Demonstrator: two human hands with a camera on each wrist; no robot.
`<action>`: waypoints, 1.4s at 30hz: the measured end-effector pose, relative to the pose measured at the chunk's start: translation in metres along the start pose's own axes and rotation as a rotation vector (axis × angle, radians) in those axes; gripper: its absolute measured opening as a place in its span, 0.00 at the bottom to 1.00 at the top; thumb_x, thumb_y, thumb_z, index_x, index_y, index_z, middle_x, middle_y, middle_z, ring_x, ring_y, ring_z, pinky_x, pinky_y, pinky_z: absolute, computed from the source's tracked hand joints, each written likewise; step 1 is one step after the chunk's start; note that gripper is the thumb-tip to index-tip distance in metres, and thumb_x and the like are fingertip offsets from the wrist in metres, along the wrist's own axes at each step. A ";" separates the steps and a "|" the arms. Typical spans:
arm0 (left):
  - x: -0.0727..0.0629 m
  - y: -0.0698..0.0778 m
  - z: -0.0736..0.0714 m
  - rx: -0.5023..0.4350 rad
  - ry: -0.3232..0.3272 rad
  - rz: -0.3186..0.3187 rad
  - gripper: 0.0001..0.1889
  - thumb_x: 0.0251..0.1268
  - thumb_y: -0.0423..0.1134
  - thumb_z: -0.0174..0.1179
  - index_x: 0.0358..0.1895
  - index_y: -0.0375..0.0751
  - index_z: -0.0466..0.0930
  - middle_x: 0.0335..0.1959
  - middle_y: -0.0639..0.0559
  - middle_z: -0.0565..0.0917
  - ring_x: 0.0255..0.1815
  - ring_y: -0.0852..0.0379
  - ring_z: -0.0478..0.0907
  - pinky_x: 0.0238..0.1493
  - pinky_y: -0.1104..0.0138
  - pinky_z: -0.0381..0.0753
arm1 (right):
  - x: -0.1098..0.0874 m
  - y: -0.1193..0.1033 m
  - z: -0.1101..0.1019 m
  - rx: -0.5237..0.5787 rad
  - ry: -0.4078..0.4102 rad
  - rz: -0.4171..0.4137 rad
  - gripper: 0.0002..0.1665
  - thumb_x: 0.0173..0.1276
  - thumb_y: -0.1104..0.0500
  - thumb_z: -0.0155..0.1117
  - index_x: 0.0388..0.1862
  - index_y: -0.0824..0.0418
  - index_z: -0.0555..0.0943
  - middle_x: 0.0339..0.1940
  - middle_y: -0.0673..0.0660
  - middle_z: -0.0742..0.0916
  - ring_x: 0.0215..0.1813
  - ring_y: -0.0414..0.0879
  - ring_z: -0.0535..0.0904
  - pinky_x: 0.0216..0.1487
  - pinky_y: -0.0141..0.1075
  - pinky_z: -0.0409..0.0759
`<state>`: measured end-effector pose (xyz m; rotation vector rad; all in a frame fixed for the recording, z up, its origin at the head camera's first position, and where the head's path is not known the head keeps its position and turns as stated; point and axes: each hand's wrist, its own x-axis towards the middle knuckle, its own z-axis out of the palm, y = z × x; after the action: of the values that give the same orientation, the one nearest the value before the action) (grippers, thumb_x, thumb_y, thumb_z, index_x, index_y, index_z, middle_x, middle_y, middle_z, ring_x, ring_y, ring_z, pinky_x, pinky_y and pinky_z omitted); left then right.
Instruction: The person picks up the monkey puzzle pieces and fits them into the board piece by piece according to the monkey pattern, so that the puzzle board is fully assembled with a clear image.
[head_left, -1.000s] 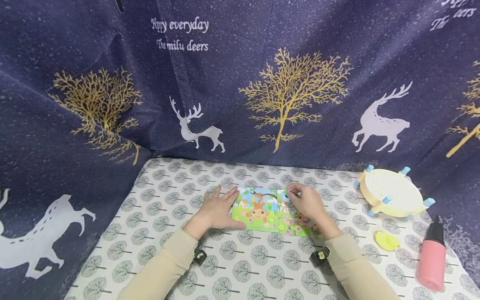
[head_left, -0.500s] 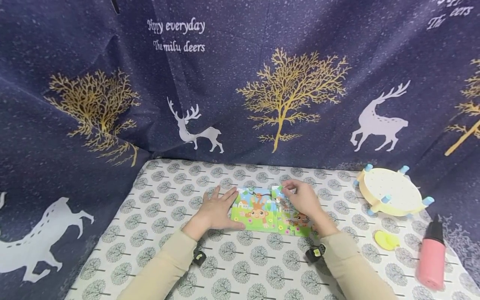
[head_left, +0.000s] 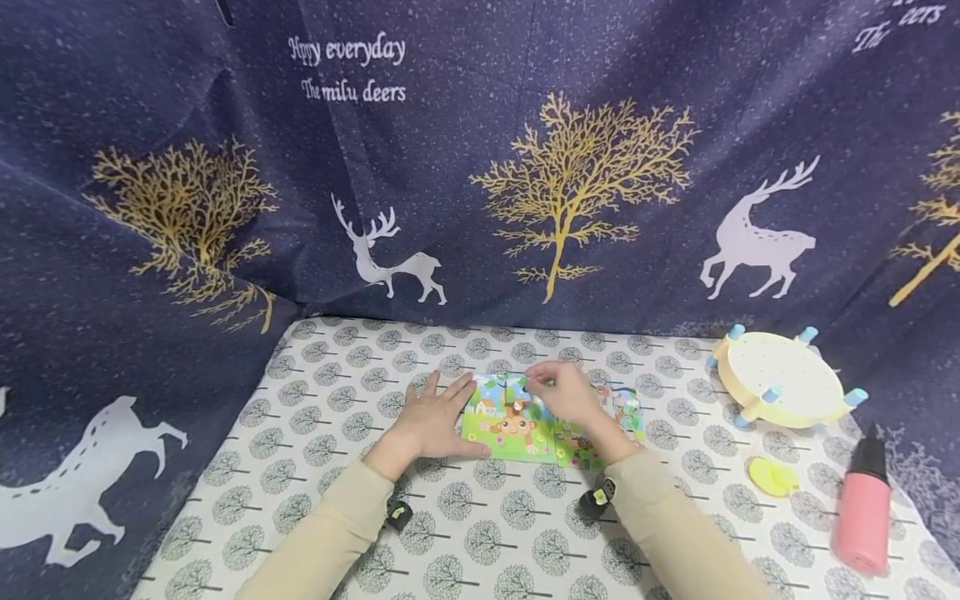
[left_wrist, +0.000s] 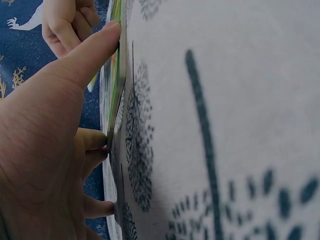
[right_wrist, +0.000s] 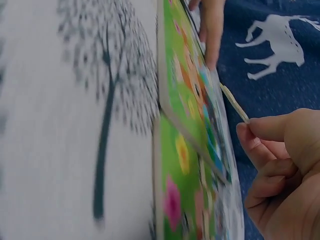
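Note:
My left hand (head_left: 430, 421) lies spread at the left edge of a picture board (head_left: 491, 446) printed with a cartoon monkey. Its thumb touches the board's near side, and its fingertips meet the far left corner in the left wrist view. Thumb and index finger of my right hand (head_left: 567, 396) pinch a thin green puzzle piece (head_left: 515, 389), seen edge-on and tilted in the right wrist view. That piece hangs over the upper middle of the monkey board. A second board with puzzle pieces (head_left: 628, 408) adjoins on the right, partly hidden under my right hand and wrist.
To the right stands a round cream toy (head_left: 780, 379) with blue pegs. In front of it are a small yellow toy (head_left: 774, 478) and a pink bottle (head_left: 862, 517) with a black nozzle. A dark blue curtain (head_left: 465, 167) hangs behind the tree-patterned tablecloth (head_left: 465, 542).
My right hand has moved left with the pinched puzzle piece, from above the right board to above the monkey board. My left hand stays in place.

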<state>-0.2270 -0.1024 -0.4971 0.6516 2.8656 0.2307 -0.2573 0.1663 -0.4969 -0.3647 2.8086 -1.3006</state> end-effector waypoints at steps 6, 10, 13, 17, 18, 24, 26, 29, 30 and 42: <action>0.001 -0.002 0.002 0.010 0.004 -0.003 0.67 0.43 0.88 0.56 0.85 0.54 0.52 0.86 0.60 0.49 0.82 0.29 0.43 0.72 0.25 0.47 | 0.008 -0.014 0.021 0.048 -0.017 0.012 0.11 0.72 0.61 0.70 0.50 0.62 0.89 0.40 0.54 0.91 0.44 0.48 0.87 0.47 0.46 0.87; 0.001 -0.003 0.003 0.014 0.004 -0.002 0.67 0.43 0.89 0.55 0.85 0.55 0.52 0.86 0.60 0.48 0.82 0.29 0.43 0.72 0.25 0.47 | 0.013 -0.019 0.034 0.077 -0.022 0.036 0.10 0.71 0.61 0.71 0.48 0.62 0.89 0.37 0.52 0.91 0.37 0.44 0.86 0.43 0.41 0.88; 0.002 -0.003 0.004 0.018 0.011 0.006 0.66 0.43 0.89 0.55 0.85 0.54 0.52 0.86 0.60 0.48 0.82 0.28 0.43 0.71 0.24 0.48 | 0.015 -0.022 0.040 0.075 -0.021 0.064 0.10 0.70 0.60 0.72 0.48 0.61 0.89 0.35 0.52 0.90 0.33 0.43 0.84 0.40 0.40 0.87; 0.002 -0.002 0.003 0.030 0.012 0.007 0.66 0.44 0.89 0.55 0.85 0.54 0.52 0.86 0.60 0.48 0.82 0.27 0.44 0.71 0.24 0.49 | 0.019 -0.025 0.046 0.044 -0.008 0.089 0.10 0.70 0.59 0.72 0.48 0.59 0.89 0.34 0.51 0.90 0.33 0.42 0.84 0.42 0.40 0.86; 0.001 -0.002 0.003 0.029 0.011 0.006 0.66 0.45 0.89 0.55 0.85 0.54 0.51 0.86 0.60 0.48 0.82 0.27 0.44 0.71 0.24 0.49 | 0.020 -0.026 0.048 0.034 -0.004 0.091 0.10 0.70 0.58 0.72 0.47 0.59 0.89 0.34 0.51 0.90 0.32 0.42 0.84 0.42 0.41 0.86; 0.000 0.000 0.001 0.037 0.008 0.008 0.63 0.46 0.88 0.56 0.85 0.59 0.52 0.86 0.60 0.49 0.82 0.27 0.44 0.71 0.24 0.49 | 0.025 -0.026 0.053 -0.040 0.020 0.089 0.09 0.69 0.57 0.72 0.46 0.58 0.90 0.33 0.50 0.90 0.30 0.41 0.82 0.41 0.40 0.84; -0.001 0.000 0.001 0.043 0.011 0.011 0.62 0.46 0.88 0.55 0.85 0.61 0.52 0.86 0.61 0.48 0.81 0.26 0.44 0.70 0.24 0.49 | 0.026 -0.027 0.054 -0.047 0.021 0.087 0.09 0.69 0.57 0.72 0.46 0.58 0.90 0.34 0.50 0.90 0.30 0.41 0.82 0.41 0.40 0.84; 0.000 -0.001 0.002 0.048 0.007 0.013 0.62 0.47 0.88 0.54 0.85 0.62 0.52 0.86 0.61 0.48 0.81 0.26 0.44 0.70 0.24 0.49 | 0.026 -0.028 0.053 -0.058 0.017 0.088 0.10 0.69 0.57 0.71 0.47 0.57 0.90 0.35 0.50 0.90 0.31 0.40 0.82 0.41 0.40 0.83; 0.000 -0.001 0.003 0.048 0.006 0.014 0.62 0.46 0.88 0.54 0.85 0.62 0.52 0.86 0.61 0.47 0.81 0.26 0.44 0.70 0.24 0.49 | 0.026 -0.028 0.053 -0.062 0.016 0.086 0.10 0.69 0.57 0.71 0.47 0.57 0.90 0.35 0.50 0.90 0.32 0.41 0.82 0.42 0.41 0.83; 0.000 -0.001 0.000 0.029 -0.006 0.018 0.61 0.47 0.87 0.56 0.84 0.61 0.54 0.86 0.60 0.49 0.81 0.25 0.43 0.70 0.23 0.49 | 0.023 -0.031 0.047 -0.080 -0.007 0.053 0.13 0.71 0.55 0.69 0.50 0.57 0.89 0.39 0.50 0.90 0.33 0.41 0.82 0.41 0.42 0.84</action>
<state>-0.2271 -0.1030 -0.4972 0.6829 2.8638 0.1897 -0.2678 0.1073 -0.5024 -0.2943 2.8499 -1.1776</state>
